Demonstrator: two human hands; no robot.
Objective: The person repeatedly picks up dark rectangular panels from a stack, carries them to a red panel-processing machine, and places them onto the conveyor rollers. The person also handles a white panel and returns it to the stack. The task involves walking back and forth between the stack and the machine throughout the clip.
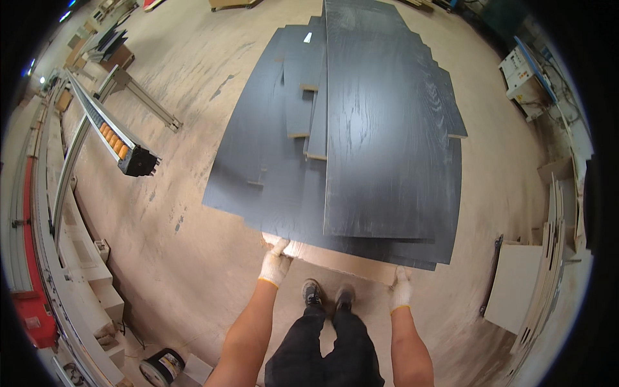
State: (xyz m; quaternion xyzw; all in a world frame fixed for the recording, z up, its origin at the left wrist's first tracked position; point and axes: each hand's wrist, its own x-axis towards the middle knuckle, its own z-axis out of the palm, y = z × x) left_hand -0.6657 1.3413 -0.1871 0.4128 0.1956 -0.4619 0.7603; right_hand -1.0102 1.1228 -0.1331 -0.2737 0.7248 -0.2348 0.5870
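Both hands wear white work gloves and grasp the near edge of a pale board (342, 264) that carries a stack of dark panels. In the head view, the left hand (276, 263) closes on the near left corner of this board, with the fingers curled over its edge. The right hand (401, 289) holds the near right corner in the same way, but its fingertips are hidden under the edge.

On top of the board lies the stack of dark panels (380, 129), black with a wood grain. They reach from the near edge far away to the top of the picture. The biggest panel lies on the right side of the stack, and some narrower ones (298, 84) lie on the left side, a little lower.

Below the near edge, the person's two shoes (327, 295) stand on the concrete floor (187, 245), between both forearms. At the left, a long conveyor rail (109, 132) with orange rollers stands well apart from the stack. At the right edge, light-coloured boards (516, 284) lean near a wall.
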